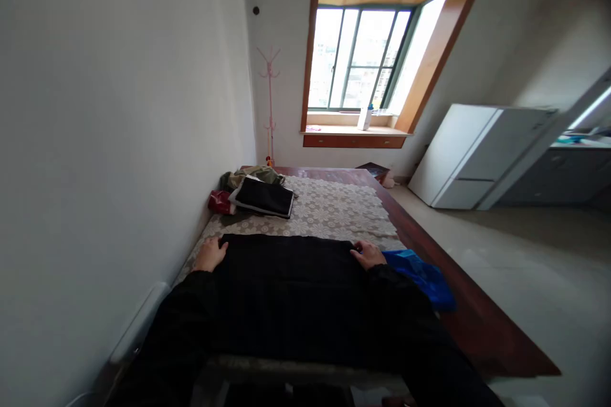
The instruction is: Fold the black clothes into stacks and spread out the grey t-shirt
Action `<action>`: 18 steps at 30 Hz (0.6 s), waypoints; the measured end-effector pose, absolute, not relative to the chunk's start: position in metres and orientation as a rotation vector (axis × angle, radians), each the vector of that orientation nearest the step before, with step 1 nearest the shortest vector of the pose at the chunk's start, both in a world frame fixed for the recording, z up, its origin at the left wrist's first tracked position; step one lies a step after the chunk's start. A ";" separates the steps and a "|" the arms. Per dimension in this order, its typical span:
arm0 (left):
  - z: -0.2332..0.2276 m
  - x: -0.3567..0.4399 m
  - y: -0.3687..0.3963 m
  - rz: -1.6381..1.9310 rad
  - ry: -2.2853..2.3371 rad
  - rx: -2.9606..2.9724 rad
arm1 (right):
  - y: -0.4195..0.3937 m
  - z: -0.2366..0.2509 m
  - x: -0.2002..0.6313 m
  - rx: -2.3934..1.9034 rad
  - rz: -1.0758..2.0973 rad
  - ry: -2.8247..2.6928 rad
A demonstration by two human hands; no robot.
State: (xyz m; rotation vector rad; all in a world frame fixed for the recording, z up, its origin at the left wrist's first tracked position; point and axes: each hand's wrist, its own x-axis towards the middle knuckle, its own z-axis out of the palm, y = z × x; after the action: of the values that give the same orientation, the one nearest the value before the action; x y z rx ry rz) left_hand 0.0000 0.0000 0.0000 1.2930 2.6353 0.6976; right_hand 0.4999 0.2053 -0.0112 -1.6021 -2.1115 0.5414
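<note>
A black garment (291, 292) lies spread flat on a patterned beige cloth (334, 209) that covers a long wooden platform (477, 324). My left hand (209, 254) grips the garment's far left corner. My right hand (366, 255) pinches its far right corner. Both arms are in dark sleeves and reach forward over the garment. Just right of my right hand lies a blue plastic bag (422, 276).
Farther along the platform sit a folded black item (263, 197), a red thing (219, 202) and an olive garment (252, 174) against the white wall. A pink coat stand (270, 107) stands in the corner. A white fridge (470, 155) stands on the right, and a window (363, 57) is at the far end.
</note>
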 end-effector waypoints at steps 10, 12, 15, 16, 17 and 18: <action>0.022 0.003 -0.004 1.199 2.435 1.199 | 0.193 0.008 0.505 -1.342 0.873 -1.757; 0.037 0.008 -0.028 1.342 2.317 1.179 | 0.178 0.022 0.519 -1.244 0.984 -1.720; 0.061 0.020 -0.075 1.636 1.956 1.074 | 0.153 0.038 0.539 -1.092 1.134 -1.704; 0.069 0.025 -0.090 1.692 1.850 1.032 | 0.146 0.041 0.542 -1.086 1.127 -1.735; 0.076 0.032 -0.104 1.727 1.774 0.998 | 0.141 0.042 0.542 -1.115 1.078 -1.790; 0.082 0.038 -0.115 1.741 1.734 0.981 | 0.137 0.042 0.539 -1.172 0.994 -1.866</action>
State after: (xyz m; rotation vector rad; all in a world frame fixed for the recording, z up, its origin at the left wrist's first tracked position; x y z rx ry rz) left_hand 0.0383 -0.1149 0.0817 0.9810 1.7341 1.7413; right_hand 0.5393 0.1374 0.0415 -1.1723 -1.8662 0.9939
